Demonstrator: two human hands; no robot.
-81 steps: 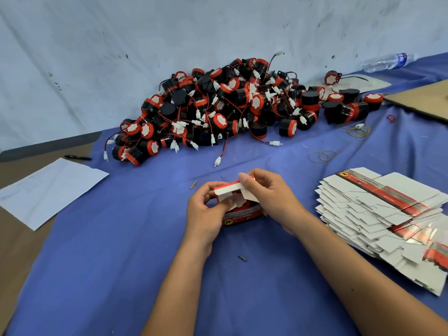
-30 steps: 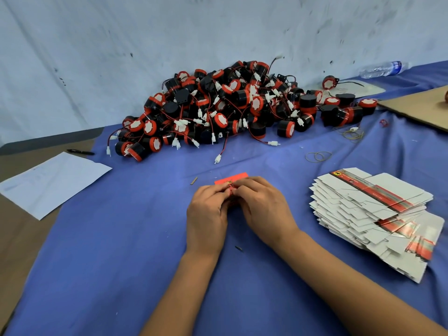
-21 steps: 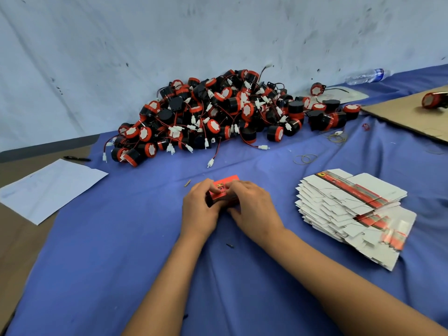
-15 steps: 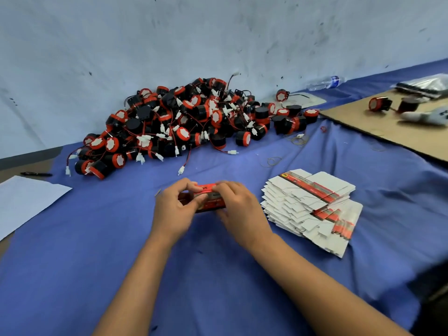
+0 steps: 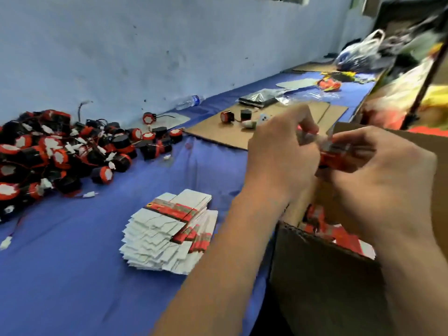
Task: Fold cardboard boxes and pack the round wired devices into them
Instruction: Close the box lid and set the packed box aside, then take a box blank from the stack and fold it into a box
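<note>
Red packed box (image 5: 335, 159), earlier pressed shut on the blue cloth (image 5: 72, 275), was gripped by left hand (image 5: 281, 151) and right hand (image 5: 385, 180) above the brown carton (image 5: 322, 282), ready for stowing.

Two forearms in view, both bare from lower frame edge to wrist; no sleeve shows. Left hand (image 5: 278, 158) bare: no glove, ring, watch or band visible. Right hand (image 5: 385, 185) likewise bare, wrist unadorned. Fingernails short, plain where visible on left hand. Motion blur softens fingers and knuckles of both hands; finer detail cannot be told.
</note>
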